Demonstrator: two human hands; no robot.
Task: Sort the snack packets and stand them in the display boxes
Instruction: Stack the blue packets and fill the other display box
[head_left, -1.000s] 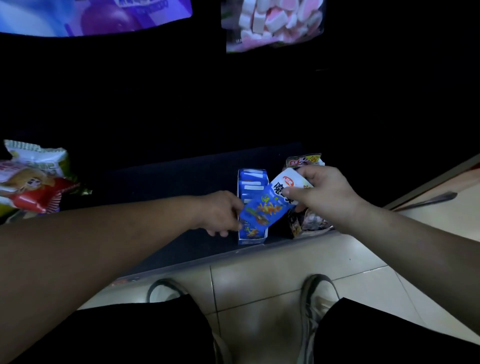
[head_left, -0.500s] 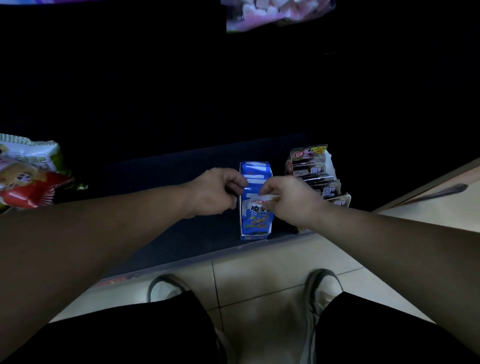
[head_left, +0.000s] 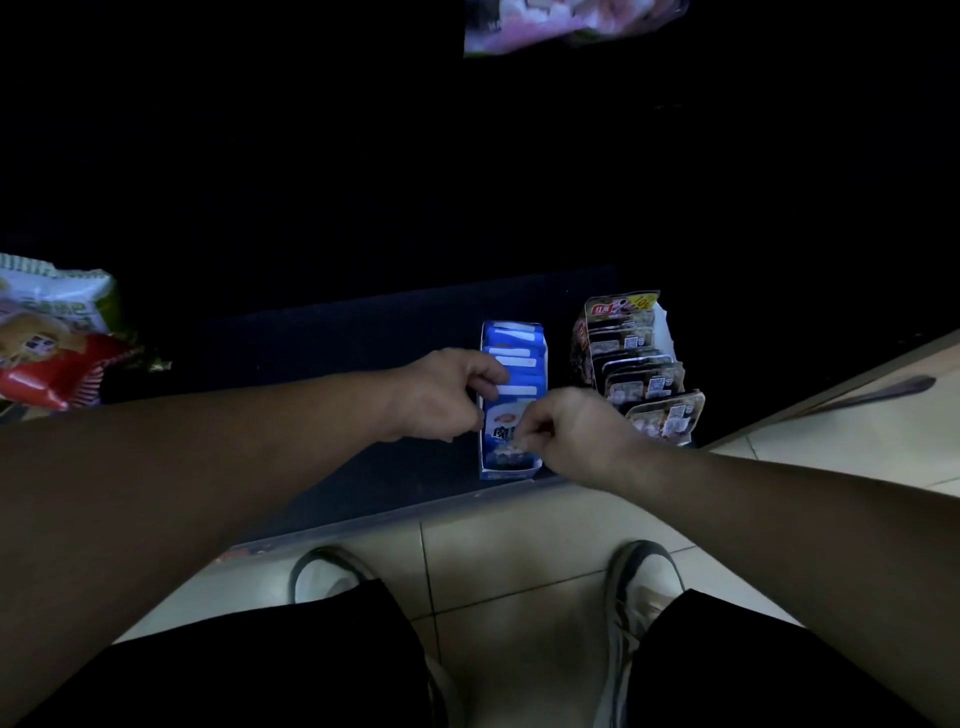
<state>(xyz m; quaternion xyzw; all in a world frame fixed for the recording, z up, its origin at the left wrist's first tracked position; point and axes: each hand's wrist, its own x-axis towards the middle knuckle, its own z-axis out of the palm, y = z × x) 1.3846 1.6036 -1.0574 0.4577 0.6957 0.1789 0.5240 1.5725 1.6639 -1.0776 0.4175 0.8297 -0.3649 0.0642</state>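
Note:
A blue display box (head_left: 506, 470) stands at the front edge of a dark low shelf (head_left: 322, 343), with several blue and white snack packets (head_left: 514, 358) upright in it. My left hand (head_left: 441, 397) grips the box's left side, thumb over the packets. My right hand (head_left: 563, 431) pinches the front blue packet (head_left: 501, 434), which stands at the box's near end. To the right, a second box (head_left: 665, 325) holds a row of dark snack packets (head_left: 641, 379).
Red and green snack bags (head_left: 49, 338) lie at the shelf's left end. A pink candy bag (head_left: 566, 23) hangs at the top. Beige floor tiles (head_left: 514, 561) and my shoes are below; the shelf's back is dark.
One second ago my right hand held the blue packet tilted above the box. It has since gone down into the front of the box, and my left hand has shifted onto the box's side.

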